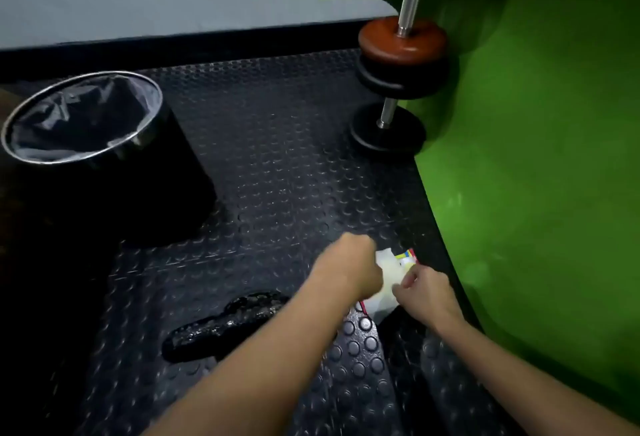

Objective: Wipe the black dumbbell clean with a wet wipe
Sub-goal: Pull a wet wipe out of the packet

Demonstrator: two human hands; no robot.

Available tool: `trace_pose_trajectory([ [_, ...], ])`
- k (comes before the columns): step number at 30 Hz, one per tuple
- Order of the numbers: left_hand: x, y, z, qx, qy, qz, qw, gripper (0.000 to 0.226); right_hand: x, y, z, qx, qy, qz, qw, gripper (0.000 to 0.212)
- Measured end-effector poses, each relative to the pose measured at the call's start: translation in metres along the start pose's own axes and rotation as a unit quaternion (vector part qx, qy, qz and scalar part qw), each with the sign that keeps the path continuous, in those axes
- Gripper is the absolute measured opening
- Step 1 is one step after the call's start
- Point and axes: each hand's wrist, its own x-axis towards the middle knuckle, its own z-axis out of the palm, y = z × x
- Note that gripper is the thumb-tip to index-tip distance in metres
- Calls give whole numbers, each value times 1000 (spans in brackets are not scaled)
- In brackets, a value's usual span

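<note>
Lower centre-right: left hand (349, 267) fingers curled, pulling a white wet wipe (388, 264) from its pack (381, 307), right hand (424, 292) pinching that pack; black dumbbell (221, 326) on floor, lower centre-left.

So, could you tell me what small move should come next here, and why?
Probably pull one wipe free: both the left hand and right hand are at the white wet-wipe pack, while the black dumbbell lies untouched on the studded mat.
</note>
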Motion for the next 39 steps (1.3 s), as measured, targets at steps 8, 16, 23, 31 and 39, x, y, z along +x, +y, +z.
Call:
trace_pose_trajectory([
  [8,60,-12,67,-12,1,-94,995,29,-1,39,19,171,55,83,980,23],
  [16,112,-19,100,-4,4,-108,994,33,4,45,46,331,48,132,933,29],
  [23,108,-16,106,-36,2,-117,992,22,4,46,50,382,56,125,914,28],
  [31,63,-1,78,-175,71,-94,978,9,-7,40,22,457,63,100,882,21],
  [39,-38,13,-26,-335,218,-23,916,12,-50,-28,-81,484,-75,-63,870,12],
])
